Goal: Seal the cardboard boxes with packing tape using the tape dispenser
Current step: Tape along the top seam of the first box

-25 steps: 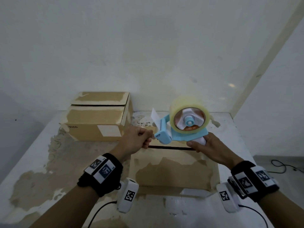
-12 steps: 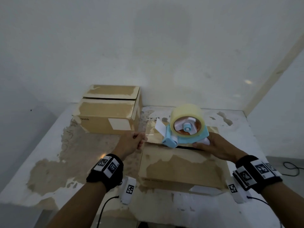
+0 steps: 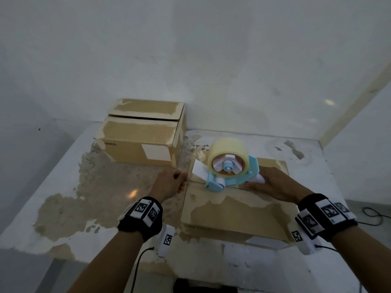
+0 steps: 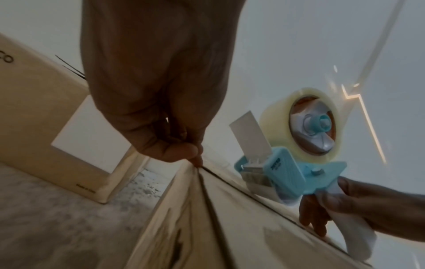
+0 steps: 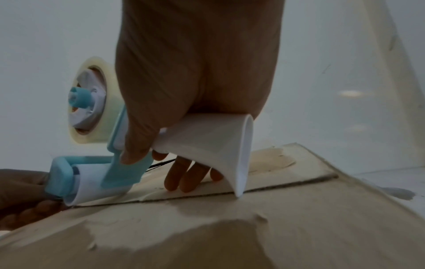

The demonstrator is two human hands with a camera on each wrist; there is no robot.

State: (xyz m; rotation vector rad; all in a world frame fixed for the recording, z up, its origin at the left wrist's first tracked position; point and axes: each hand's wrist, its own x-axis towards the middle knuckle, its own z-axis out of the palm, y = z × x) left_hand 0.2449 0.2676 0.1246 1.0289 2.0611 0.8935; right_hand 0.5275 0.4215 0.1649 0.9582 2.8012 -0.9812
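Note:
A closed cardboard box lies on the table in front of me, its top seam running left to right. The blue tape dispenser with a clear tape roll sits with its front roller on that seam near the box's left end. My right hand grips the white handle, fingertips touching the box top. My left hand pinches the tape end at the box's left edge. The clear strip between hand and dispenser is barely visible.
A second cardboard box with a white label stands at the back left, its top flaps slightly apart. The worn white table sits in a wall corner. A black cable lies on the floor at right.
The dispenser has come down from mid-air onto the near box's seam. My left hand has moved left from the dispenser's front to the box's left edge, still pinching the tape end.

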